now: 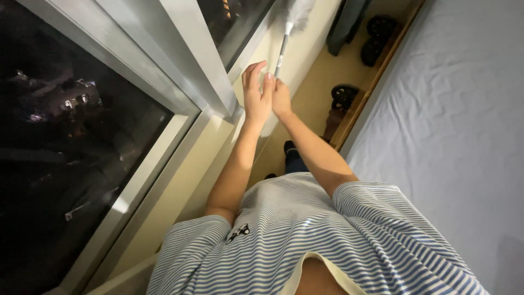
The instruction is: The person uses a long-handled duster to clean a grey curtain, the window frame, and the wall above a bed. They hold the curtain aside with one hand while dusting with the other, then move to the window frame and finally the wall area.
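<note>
A feather duster (pixel 283 46) with a thin grey handle and a pale fluffy head points away from me along the window wall. My right hand (pixel 281 97) is closed around the bottom of its handle. My left hand (pixel 254 92) is beside it, fingers spread and raised, fingertips touching the right hand near the handle's end. Both hands hover over the cream window sill (pixel 218 136), just beside the grey metal window frame (pixel 191 71). My blue-and-white striped shirt (pixel 305 235) fills the bottom of the view.
A dark window pane (pixel 65 131) with night reflections is on the left. A bed with a grey sheet (pixel 453 120) and wooden edge (pixel 371 82) is on the right. Dark round objects (pixel 345 95) and a dark hanging cloth (pixel 346 22) stand in the narrow floor gap.
</note>
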